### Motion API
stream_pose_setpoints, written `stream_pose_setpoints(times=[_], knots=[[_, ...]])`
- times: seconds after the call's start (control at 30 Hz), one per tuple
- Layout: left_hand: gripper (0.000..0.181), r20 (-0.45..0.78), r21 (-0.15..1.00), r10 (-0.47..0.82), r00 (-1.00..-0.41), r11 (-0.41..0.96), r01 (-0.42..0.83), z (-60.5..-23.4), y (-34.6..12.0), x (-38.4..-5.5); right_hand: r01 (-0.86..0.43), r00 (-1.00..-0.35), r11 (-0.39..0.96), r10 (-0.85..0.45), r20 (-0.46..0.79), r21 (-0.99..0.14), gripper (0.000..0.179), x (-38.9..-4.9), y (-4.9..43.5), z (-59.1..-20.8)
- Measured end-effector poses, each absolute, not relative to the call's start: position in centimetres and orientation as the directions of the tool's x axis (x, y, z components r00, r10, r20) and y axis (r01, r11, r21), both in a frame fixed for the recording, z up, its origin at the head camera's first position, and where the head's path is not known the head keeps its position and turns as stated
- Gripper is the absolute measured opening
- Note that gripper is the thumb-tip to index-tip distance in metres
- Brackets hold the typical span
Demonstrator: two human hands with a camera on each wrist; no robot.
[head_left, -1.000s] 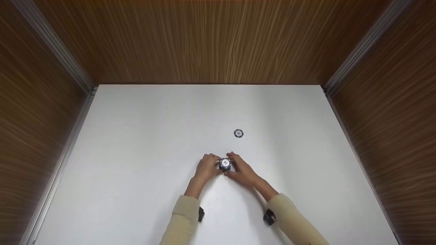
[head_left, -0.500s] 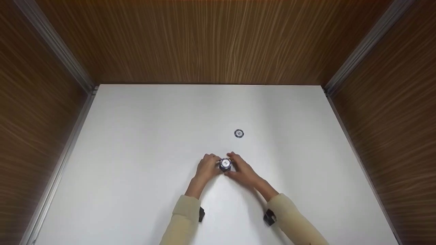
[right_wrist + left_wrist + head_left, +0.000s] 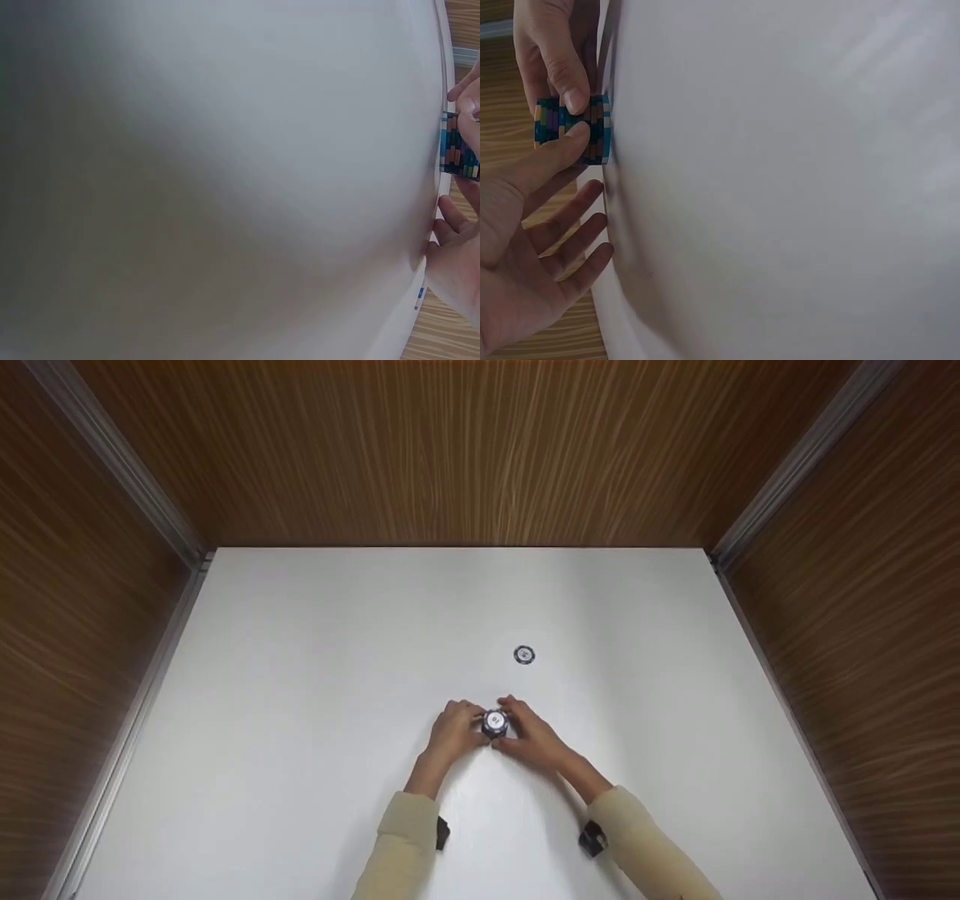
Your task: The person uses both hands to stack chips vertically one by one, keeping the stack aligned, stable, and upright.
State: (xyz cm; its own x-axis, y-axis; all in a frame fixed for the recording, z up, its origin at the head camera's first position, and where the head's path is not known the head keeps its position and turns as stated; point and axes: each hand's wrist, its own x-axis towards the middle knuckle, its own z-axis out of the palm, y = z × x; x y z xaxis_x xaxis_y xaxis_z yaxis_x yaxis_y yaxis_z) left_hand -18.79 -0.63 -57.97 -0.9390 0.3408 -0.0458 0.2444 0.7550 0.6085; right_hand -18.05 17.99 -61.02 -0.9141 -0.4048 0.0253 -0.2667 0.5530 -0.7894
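Observation:
A stack of poker chips (image 3: pixel 495 724) stands upright on the white table, a dark-rimmed chip with a white centre on top. From the left, my left hand (image 3: pixel 453 731) pinches the stack between thumb and index finger. On the opposite side my right hand (image 3: pixel 534 737) grips it too, so both thumbs sit close together at the near side. The left wrist view shows the layered, multicoloured edges of the stack (image 3: pixel 594 139), with the left hand's other fingers (image 3: pixel 581 240) spread below the grip. At the right border of the right wrist view, the stack (image 3: pixel 451 146) is partly cut off.
A single poker chip (image 3: pixel 524 655) lies flat on the white table (image 3: pixel 300 660), beyond the hands and slightly right. Wood-grain panels (image 3: pixel 465 450) rise at the back and both sides. Black wrist devices (image 3: pixel 592 838) sit under the sleeves.

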Motion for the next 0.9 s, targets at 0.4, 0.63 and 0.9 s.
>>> stream_pose_setpoints(times=[0.4, 0.63, 0.9], knots=[[0.036, -0.031, 0.609, 0.337, -0.941, 0.753, 0.25, -58.2, -0.7, -18.9, -0.256, -0.912, 0.556, -0.41, 0.007, -0.791, 0.056, -18.3, 17.7, -60.7], [0.04, -0.038, 0.589, 0.344, -0.938, 0.766, 0.257, -58.1, -0.6, -18.9, -0.289, -0.904, 0.555, -0.426, 0.032, -0.78, 0.058, -18.5, 17.7, -60.7], [0.049, -0.035, 0.605, 0.372, -0.928, 0.746, 0.277, -58.5, -0.7, -18.8, -0.294, -0.881, 0.543, -0.473, 0.003, -0.786, 0.053, -19.5, 18.8, -60.2]])
